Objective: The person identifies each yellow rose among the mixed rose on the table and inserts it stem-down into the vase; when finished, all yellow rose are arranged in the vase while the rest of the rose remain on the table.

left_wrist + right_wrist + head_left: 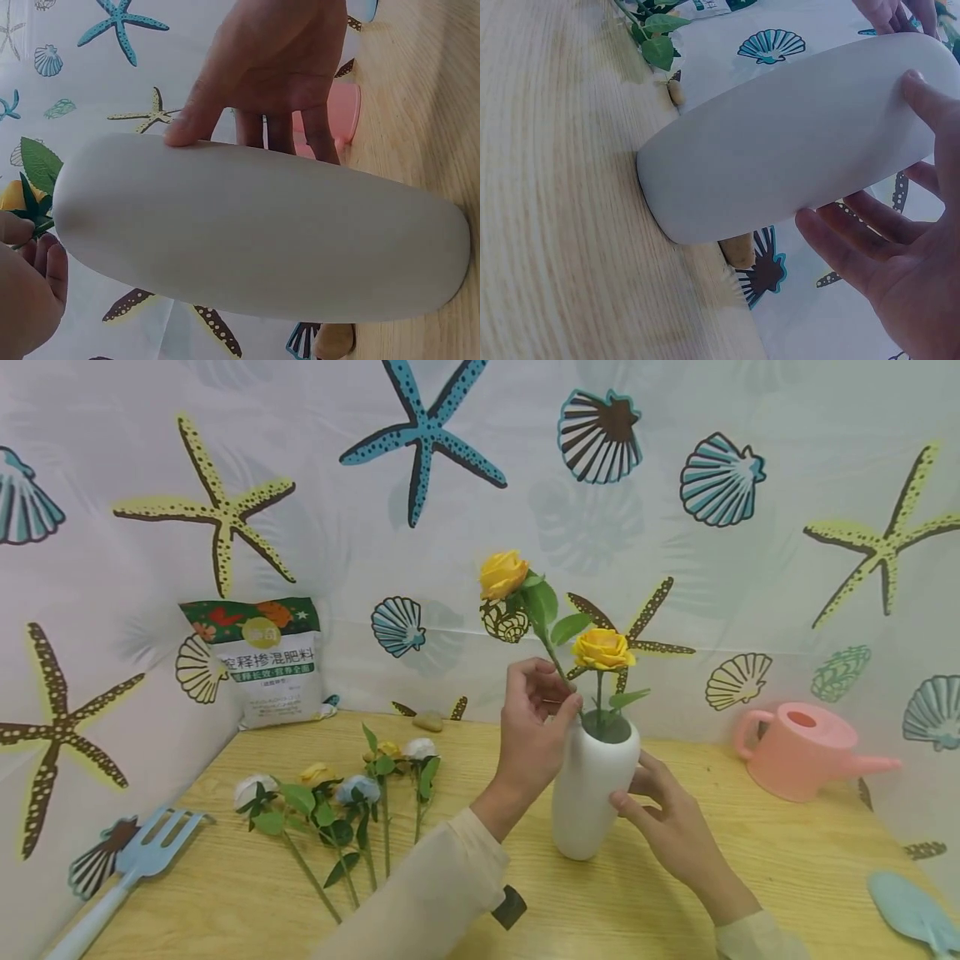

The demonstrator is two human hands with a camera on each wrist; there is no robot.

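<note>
A tall white vase stands on the table with one yellow rose upright in it. My left hand pinches the stem of a second yellow rose, its fingers right at the vase's rim. That rose leans to the left, and the lower end of its stem is hidden by the fingers and the rim. On the vase's right side, my right hand holds it, thumb in front and fingers toward the back. In the right wrist view, the thumb and fingers of the right hand touch the vase wall.
Several artificial flowers, with white, yellow and blue blooms, lie left of the vase. A pale blue hand fork is farther left, a fertilizer bag behind. At right are a pink watering can and a pale blue trowel.
</note>
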